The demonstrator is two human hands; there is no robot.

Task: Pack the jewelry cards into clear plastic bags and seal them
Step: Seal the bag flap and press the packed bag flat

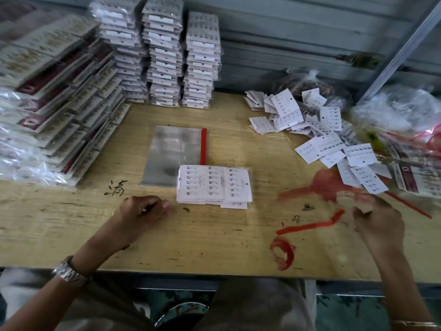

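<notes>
A clear bag holding a stack of white jewelry cards [213, 185] lies flat at the middle of the wooden table [214, 247]. Behind it sits a pile of empty clear plastic bags [171, 154] with a red adhesive strip along the right edge. My left hand [143, 210] rests curled on the table just left of the filled bag, holding nothing visible. My right hand [378, 225] is at the right, blurred, fingers pinched on a thin red peel strip [405, 204]. Loose jewelry cards [319, 132] spread across the right side.
Tall stacks of bagged cards [162, 51] stand at the back left, with slanted rows of larger packs [59, 103] to their left. Discarded red strips [310, 226] and a red curl [282, 255] lie front right. Plastic bags of stock [396, 111] sit far right.
</notes>
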